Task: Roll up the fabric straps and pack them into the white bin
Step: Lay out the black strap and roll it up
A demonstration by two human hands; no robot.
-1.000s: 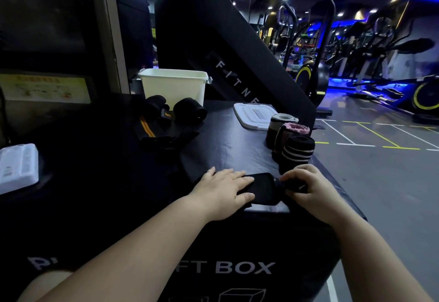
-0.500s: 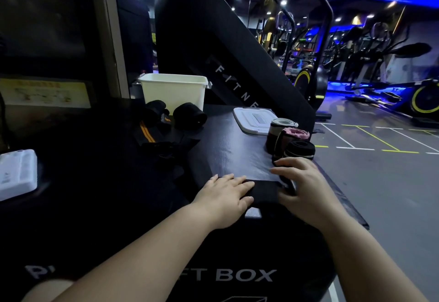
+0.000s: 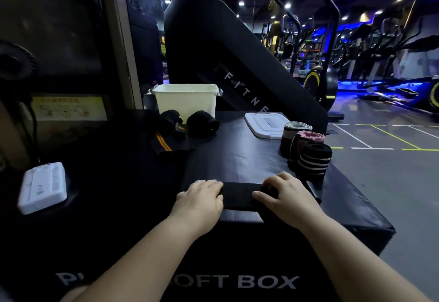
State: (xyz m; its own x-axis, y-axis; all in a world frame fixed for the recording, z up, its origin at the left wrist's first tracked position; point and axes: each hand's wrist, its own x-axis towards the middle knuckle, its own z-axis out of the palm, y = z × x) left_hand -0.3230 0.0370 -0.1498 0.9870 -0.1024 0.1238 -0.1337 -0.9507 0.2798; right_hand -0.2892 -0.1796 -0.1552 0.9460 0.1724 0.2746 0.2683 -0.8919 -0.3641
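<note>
A black fabric strap [image 3: 238,196] lies flat along the front edge of the black soft box [image 3: 240,156]. My left hand [image 3: 199,197] grips its left end, fingers curled over the far edge. My right hand [image 3: 286,194] curls round the rolled-up right end of the same strap. Three rolled straps stand upright at the right: a black one with pale stripes [image 3: 313,162], a pink-topped one [image 3: 307,141] and a grey-topped one [image 3: 292,135]. The white bin [image 3: 186,99] stands at the back. In front of it lie a black roll [image 3: 203,126] and a loose black strap with orange stripes [image 3: 166,141].
The white bin lid [image 3: 266,127] lies flat behind the three upright rolls. A white power strip [image 3: 42,187] rests on the dark surface at the left. A black stair machine [image 3: 237,64] rises behind the box. Grey gym floor drops away on the right.
My right hand has shifted left along the strap, toward the left hand. My left hand's fingers went from lying flat on the strap to curling over its far edge.
</note>
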